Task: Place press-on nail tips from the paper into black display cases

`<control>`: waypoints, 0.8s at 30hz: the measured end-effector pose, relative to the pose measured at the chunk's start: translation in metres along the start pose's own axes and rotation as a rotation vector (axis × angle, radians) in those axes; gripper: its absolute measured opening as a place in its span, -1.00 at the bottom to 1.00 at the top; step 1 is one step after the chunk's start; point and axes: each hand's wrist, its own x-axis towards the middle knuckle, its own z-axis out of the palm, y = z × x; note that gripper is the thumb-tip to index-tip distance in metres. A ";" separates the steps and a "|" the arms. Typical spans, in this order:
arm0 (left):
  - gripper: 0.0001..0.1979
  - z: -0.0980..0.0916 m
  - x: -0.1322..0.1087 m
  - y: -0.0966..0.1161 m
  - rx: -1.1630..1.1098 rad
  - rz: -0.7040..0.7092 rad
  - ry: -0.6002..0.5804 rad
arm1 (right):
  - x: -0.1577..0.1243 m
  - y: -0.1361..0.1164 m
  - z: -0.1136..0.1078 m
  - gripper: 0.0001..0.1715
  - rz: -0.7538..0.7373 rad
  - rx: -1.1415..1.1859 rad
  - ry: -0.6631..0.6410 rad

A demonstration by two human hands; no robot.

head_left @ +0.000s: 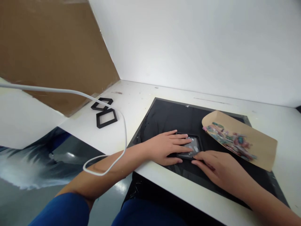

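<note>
My left hand (pixel 166 147) lies flat with its fingers spread over a small black frame (pixel 199 143). Inside that frame is a dark grey panel with light, shiny pieces, partly covered by my fingers. At the frame's near right corner, the thumb and forefinger of my right hand (pixel 215 166) pinch the rim. Beneath both hands and the frame is a black mat (pixel 162 114). A tan paper tray (pixel 263 147) sits tilted on the mat's right side, close beyond my right hand. It holds a heap of colourful small pieces (pixel 235 141), too blurred to name.
Two empty black frames (pixel 107 118) lie on the white table (pixel 131 94) to the left. A white cable (pixel 123 122) hangs across the view, in front of my left forearm. A brown panel (pixel 54 50) stands at the left, and a white wall (pixel 199 47) rises behind.
</note>
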 end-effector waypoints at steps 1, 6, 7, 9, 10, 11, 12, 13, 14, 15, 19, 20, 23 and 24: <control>-0.48 0.000 0.000 0.000 0.007 0.012 0.000 | -0.001 -0.001 0.001 -0.76 -0.009 -0.006 0.001; -0.51 -0.003 0.001 0.001 0.072 0.068 0.061 | -0.003 -0.006 -0.005 -0.80 -0.003 0.116 0.035; -0.55 -0.004 0.002 0.000 0.093 0.080 0.076 | -0.003 -0.007 -0.007 -0.81 0.000 0.146 0.047; -0.60 -0.007 0.001 -0.002 0.138 0.097 0.105 | -0.002 -0.008 -0.012 -0.84 0.008 0.183 0.063; -0.63 -0.009 0.000 -0.004 0.163 0.093 0.118 | -0.002 -0.008 -0.013 -0.85 0.014 0.191 0.071; -0.66 -0.012 -0.002 -0.006 0.188 0.078 0.131 | -0.001 -0.007 -0.014 -0.84 0.027 0.195 0.075; -0.70 -0.015 -0.006 -0.009 0.213 0.050 0.144 | -0.001 -0.005 -0.015 -0.82 0.046 0.196 0.080; -0.72 -0.019 -0.010 -0.012 0.238 0.012 0.156 | -0.001 -0.003 -0.014 -0.78 0.067 0.197 0.087; -0.74 -0.024 -0.016 -0.017 0.262 -0.039 0.168 | -0.001 0.000 -0.014 -0.74 0.089 0.199 0.096; -0.75 -0.030 -0.022 -0.023 0.285 -0.097 0.180 | -0.001 0.003 -0.013 -0.70 0.108 0.202 0.104; -0.80 -0.059 -0.054 -0.057 0.386 -0.467 0.238 | -0.003 0.011 -0.010 -0.68 0.160 0.212 0.096; -0.76 -0.067 -0.062 -0.069 0.410 -0.579 0.255 | -0.003 0.012 -0.009 -0.69 0.169 0.212 0.078; -0.65 -0.092 -0.084 -0.104 0.462 -0.905 0.317 | -0.002 0.014 -0.008 -0.68 0.185 0.215 0.019; -0.64 -0.099 -0.090 -0.116 0.472 -0.997 0.339 | -0.002 0.014 -0.007 -0.68 0.189 0.215 0.008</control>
